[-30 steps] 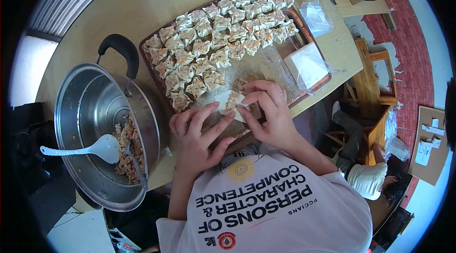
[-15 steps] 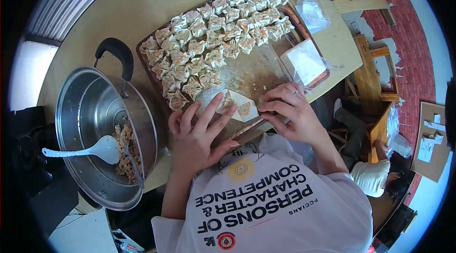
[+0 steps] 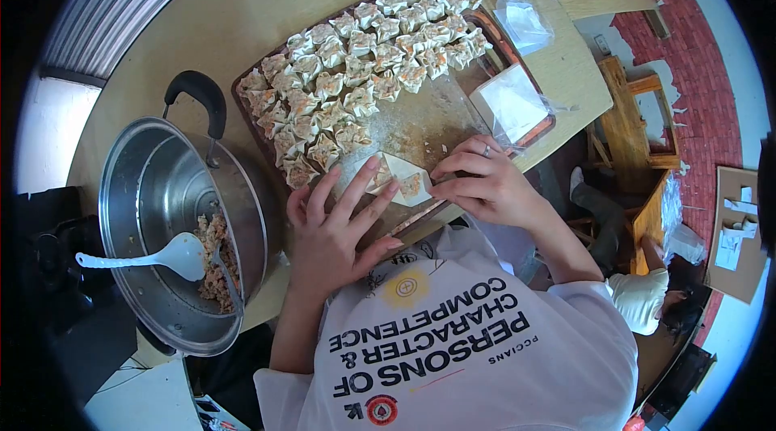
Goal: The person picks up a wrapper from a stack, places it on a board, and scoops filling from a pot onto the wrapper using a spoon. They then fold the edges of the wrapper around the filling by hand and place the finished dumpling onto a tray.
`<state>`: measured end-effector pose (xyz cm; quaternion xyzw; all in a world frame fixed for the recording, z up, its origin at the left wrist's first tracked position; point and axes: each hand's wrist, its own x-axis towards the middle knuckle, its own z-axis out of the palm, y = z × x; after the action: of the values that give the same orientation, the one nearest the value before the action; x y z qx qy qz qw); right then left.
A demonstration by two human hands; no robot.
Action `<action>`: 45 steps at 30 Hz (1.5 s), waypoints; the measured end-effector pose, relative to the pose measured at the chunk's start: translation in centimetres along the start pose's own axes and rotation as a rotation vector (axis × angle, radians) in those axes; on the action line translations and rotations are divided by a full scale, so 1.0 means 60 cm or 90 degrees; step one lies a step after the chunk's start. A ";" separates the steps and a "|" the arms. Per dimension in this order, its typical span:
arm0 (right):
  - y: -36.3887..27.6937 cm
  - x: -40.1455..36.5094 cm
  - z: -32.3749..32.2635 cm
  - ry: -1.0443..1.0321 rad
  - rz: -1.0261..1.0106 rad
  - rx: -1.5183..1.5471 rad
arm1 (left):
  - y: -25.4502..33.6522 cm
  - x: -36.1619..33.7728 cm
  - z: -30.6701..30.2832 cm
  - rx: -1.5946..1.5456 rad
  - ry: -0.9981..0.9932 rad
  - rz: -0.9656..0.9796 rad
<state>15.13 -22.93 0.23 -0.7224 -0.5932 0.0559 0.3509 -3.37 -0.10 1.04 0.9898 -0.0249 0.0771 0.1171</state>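
My left hand (image 3: 339,221) lies with fingers spread over the near edge of the tray (image 3: 420,128), its fingertips resting at a flat dumpling wrapper (image 3: 378,179). Beside it is a second pale wrapper (image 3: 414,188) with a dab of filling on top. My right hand (image 3: 489,188) pinches the right corner of that second wrapper between thumb and fingers. Rows of open-topped dumplings (image 3: 356,69) with orange bits fill the far and left parts of the tray. A stack of white square wrappers (image 3: 509,103) in plastic sits at the tray's right end.
To the left stands a tilted metal pot (image 3: 250,225) with a black handle. It holds meat filling (image 3: 214,269), a white ladle (image 3: 182,256) and a metal spoon. Another plastic packet (image 3: 525,23) lies beyond the tray. A person (image 3: 638,297) is at the far right.
My right hand has shifted slightly left, and its fingers have come together at the wrapper's corner. My left hand stays spread in nearly the same place.
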 end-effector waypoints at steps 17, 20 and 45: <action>-0.006 -0.005 0.007 0.040 0.007 -0.059 | 0.025 0.016 0.003 -0.087 0.168 0.036; -0.005 -0.003 0.011 0.055 0.001 -0.073 | 0.033 0.029 0.013 -0.090 0.162 0.049; -0.007 0.000 0.008 0.029 0.003 -0.019 | 0.036 0.046 0.023 -0.138 0.166 0.024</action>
<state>14.55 -22.70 0.09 -0.7298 -0.5843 0.0316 0.3536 -0.57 -2.64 0.64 0.9523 -0.0360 0.2039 0.2242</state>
